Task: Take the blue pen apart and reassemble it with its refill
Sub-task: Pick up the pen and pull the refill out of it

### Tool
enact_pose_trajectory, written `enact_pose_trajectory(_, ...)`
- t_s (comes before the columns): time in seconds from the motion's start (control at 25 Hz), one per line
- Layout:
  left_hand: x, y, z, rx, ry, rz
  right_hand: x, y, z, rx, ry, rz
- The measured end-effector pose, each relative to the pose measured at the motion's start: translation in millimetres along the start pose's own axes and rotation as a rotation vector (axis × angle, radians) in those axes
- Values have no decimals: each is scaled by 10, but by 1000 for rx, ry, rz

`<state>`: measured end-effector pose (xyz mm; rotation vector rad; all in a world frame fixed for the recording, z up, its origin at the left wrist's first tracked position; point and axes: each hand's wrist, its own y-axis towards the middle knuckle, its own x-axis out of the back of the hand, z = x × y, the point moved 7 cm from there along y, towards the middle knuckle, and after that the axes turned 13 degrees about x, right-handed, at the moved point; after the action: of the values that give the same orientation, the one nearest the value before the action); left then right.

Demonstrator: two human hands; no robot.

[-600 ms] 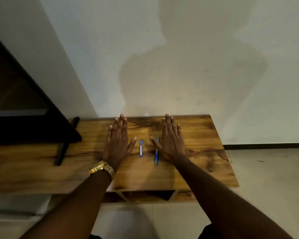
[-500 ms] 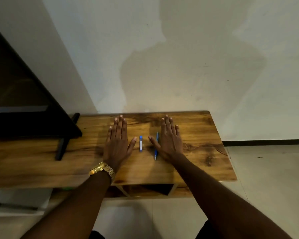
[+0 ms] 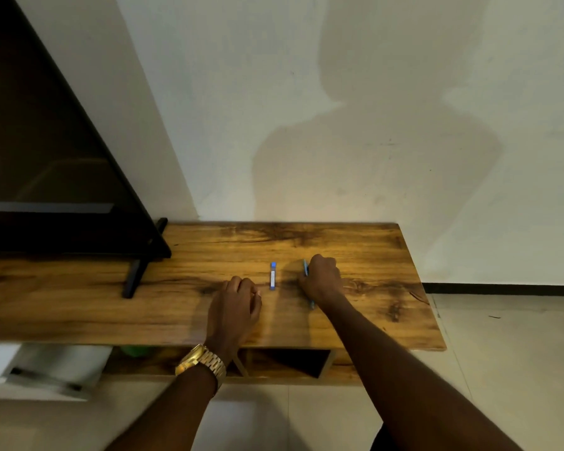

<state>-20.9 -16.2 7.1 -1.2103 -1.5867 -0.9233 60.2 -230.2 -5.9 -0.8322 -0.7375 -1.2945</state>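
Pale floor tiles ran under a wooden table (image 3: 79, 314), whose front edge showed open compartments below; their contents were too dark to make out. Nearest, the left hand (image 3: 233, 312), with a gold watch (image 3: 201, 361) at the wrist, rested on the tabletop loosely curled, grasping nothing. Just beyond lay a small blue-capped refill tube (image 3: 273, 276). Beside it, the right hand (image 3: 321, 276) closed around the blue pen (image 3: 305, 266), hiding most of it. Farther left stood a dark screen (image 3: 46, 157).
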Motion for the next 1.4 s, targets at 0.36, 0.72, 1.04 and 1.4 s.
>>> enact_pose_trajectory(0.36, 316, -43, -132, 36, -555, -28, 41, -683, 260, 68, 1041, -175)
enact_pose_trajectory(0.72, 333, 55, -337, -120, -597, -58, 81, -464, 356, 163, 1251, -78)
enact_pose_trajectory(1.04, 284, 167, -252, -164, -560, -70, 6, -325, 107, -2, 1425, -142)
enact_pose_trajectory(1.4, 284, 237, 21, -58, -679, -44, 501, -289, -455, 80, 864, -400)
